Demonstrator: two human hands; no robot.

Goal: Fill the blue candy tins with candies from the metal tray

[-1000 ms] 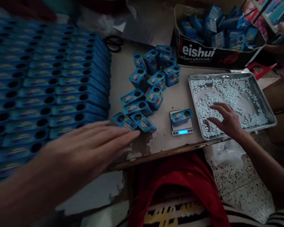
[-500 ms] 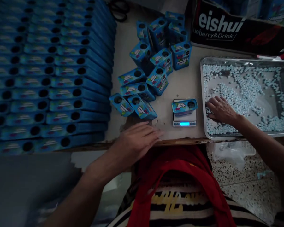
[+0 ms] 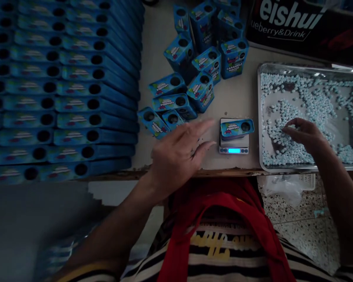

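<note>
Left hand (image 3: pixel 175 154) is empty in the head view, fingers spread and thumb apart, just left of a little digital scale (image 3: pixel 234 150) with one blue "Caramelo Macizo" box (image 3: pixel 237 128) lying on it. Right hand (image 3: pixel 307 135) is over the metal tray (image 3: pixel 260 121), fingertips pinched together among pale-blue candies (image 3: pixel 320 103); can't tell if it's got any. More boxes (image 3: pixel 172 102) sit loosely clustered past the left hand.

The left hand (image 3: pixel 179 150) is loosely spread, fingers toward two o'clock, while the right hand (image 3: pixel 308 135) points bunched fingertips toward ten o'clock, its forearm (image 3: pixel 339 196) slanting toward five.
</note>
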